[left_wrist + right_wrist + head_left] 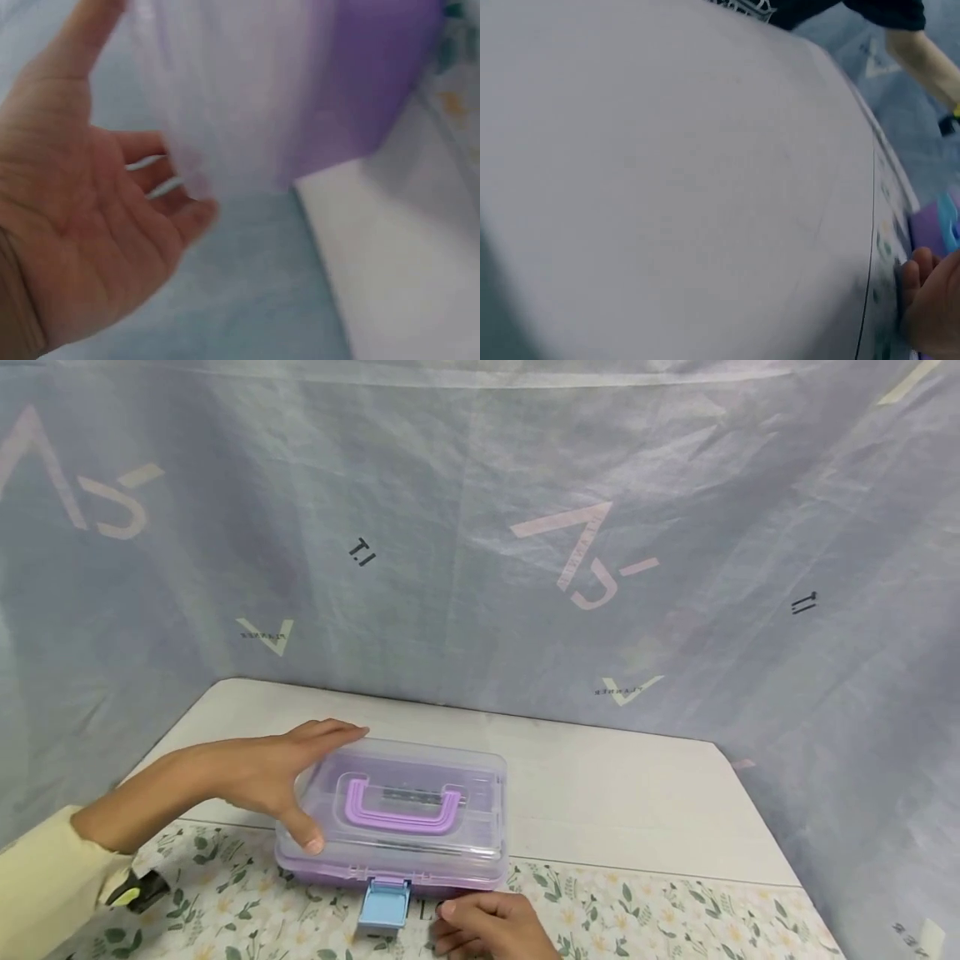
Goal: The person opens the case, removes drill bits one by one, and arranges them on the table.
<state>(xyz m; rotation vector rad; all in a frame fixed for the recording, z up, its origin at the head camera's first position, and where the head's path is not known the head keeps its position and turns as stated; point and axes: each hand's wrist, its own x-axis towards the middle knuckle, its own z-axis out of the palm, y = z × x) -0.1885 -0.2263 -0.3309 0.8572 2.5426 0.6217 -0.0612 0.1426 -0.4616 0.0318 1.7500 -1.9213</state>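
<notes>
At the purple box [405, 848], left hand [272, 772] spread.

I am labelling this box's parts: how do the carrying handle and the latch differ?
The carrying handle is purple; the latch is light blue. The handle is a U-shaped bar, the latch a rectangular flap. The handle lies on top, the latch juts from the front. Both are attached to one storage box.

Soft, even light in the head view, faint sheen on the curtain [465, 468] at upper centre; left wrist's box [292, 90] blurred; right wrist's table [675, 165] dull, shadowed lower right.
</notes>
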